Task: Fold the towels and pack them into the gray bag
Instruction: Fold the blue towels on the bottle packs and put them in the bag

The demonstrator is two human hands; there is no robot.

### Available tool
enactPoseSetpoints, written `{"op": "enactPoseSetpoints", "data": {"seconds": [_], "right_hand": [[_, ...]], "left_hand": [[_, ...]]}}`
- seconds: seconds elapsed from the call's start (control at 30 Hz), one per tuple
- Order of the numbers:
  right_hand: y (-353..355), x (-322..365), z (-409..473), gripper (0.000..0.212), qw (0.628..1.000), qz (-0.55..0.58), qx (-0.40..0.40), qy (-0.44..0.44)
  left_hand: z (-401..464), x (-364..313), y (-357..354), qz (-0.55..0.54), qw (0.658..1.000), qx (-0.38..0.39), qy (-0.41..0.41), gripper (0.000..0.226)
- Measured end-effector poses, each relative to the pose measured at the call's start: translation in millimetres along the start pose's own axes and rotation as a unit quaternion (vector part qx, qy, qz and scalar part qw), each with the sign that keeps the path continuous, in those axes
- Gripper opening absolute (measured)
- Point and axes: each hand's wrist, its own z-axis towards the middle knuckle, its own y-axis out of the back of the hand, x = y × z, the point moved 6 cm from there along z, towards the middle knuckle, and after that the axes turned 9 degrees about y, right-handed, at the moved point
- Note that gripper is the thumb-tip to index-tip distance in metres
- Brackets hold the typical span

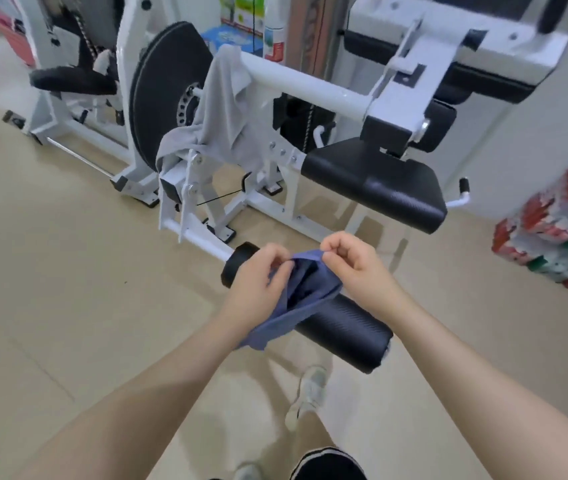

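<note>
Gym floor (50, 271), beige tile, with white exercise machines along the back.

Left: second white machine (68, 81), black seat, partly cut off at the frame edge.

Centre-left: black weight disc (158, 95) on the nearer machine. Gray towel (220, 123) draped unfolded over the white bar (310, 88), hanging beside the disc.

Centre: left hand (258, 278), fingers curled, pinching one edge of the blue towel (307, 289). Blue towel bunched and unfolded, held between both hands just above the black foam roller (345, 327).

Centre-right: right hand (352, 268), fingers curled tight, pinching the towel's upper edge. Black padded seat (376, 185) behind.

Right: stacked red and green patterned packs (552, 230), blurred, contents unclear.

Bottom: white shoe (307, 393) and dark shorts of the person.

Progress, judged: early. No fold made in either towel; nothing packed.

Not in view: gray bag. Whether other towels exist cannot be told. Lower end of blue towel hidden behind the left wrist.
</note>
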Motion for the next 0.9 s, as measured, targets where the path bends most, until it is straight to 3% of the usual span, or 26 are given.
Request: {"op": "enactPoseSetpoints", "data": {"seconds": [0.17, 0.23, 0.4, 0.43, 0.57, 0.7, 0.8, 0.9], "right_hand": [[70, -23, -74, 0.016, 0.986, -0.131, -0.097, -0.04], [99, -32, -102, 0.012, 0.971, -0.212, -0.1, -0.051], [186, -81, -169, 0.036, 0.921, -0.36, -0.065, -0.136], [206, -93, -183, 0.037, 0.91, -0.38, -0.05, -0.158], [308, -132, -240, 0.026, 0.88, -0.416, -0.068, -0.221], [412, -148, -288, 0.02, 0.873, -0.418, -0.141, -0.209], [475, -151, -313, 0.014, 0.874, -0.382, -0.228, -0.195], [528, -160, -329, 0.012, 0.869, -0.309, -0.332, -0.198]], "left_hand": [[-22, -62, -74, 0.036, 0.987, 0.139, -0.077, 0.018], [-27, -88, -113, 0.053, 0.974, 0.184, -0.118, 0.023], [-26, -150, -229, 0.116, 0.938, 0.252, -0.206, 0.002], [-25, -163, -255, 0.134, 0.931, 0.257, -0.222, 0.009], [-23, -215, -365, 0.239, 0.875, 0.29, -0.305, 0.028], [-20, -266, -459, 0.244, 0.851, 0.323, -0.335, 0.022], [-22, -302, -513, 0.177, 0.865, 0.322, -0.341, 0.016], [-14, -322, -558, 0.053, 0.919, 0.329, -0.212, 0.013]]}}
